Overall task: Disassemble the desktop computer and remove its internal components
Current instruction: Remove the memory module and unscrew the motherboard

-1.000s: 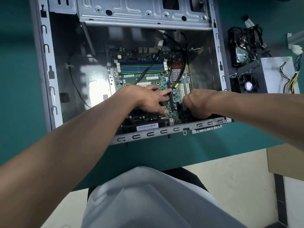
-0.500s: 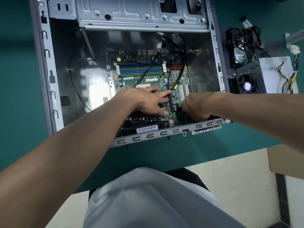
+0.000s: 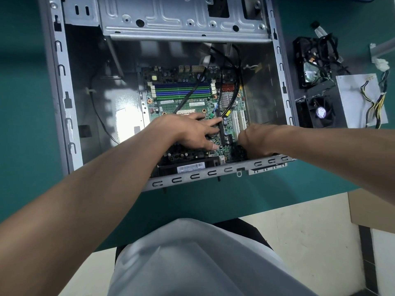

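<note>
While left hand (image 3: pixel 192 131) presses one motherboard (image 3: pixel 183 103) flat-fingered, right hand (image 3: pixel 254 139) grip unclear; two white slots (image 3: pixel 235 122) beside.

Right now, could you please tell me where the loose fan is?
In the head view the fan lies on the green table, just right of the open case, with the grey power supply on its other side.

bright, even | glare on case floor (image 3: pixel 125 118) | edges bowed | sharp

Left hand (image 3: pixel 190 131) palm down, fingers spread flat; right hand (image 3: pixel 255 140) knuckles up, fingers curled under, hidden. Both forearms extended.
</note>
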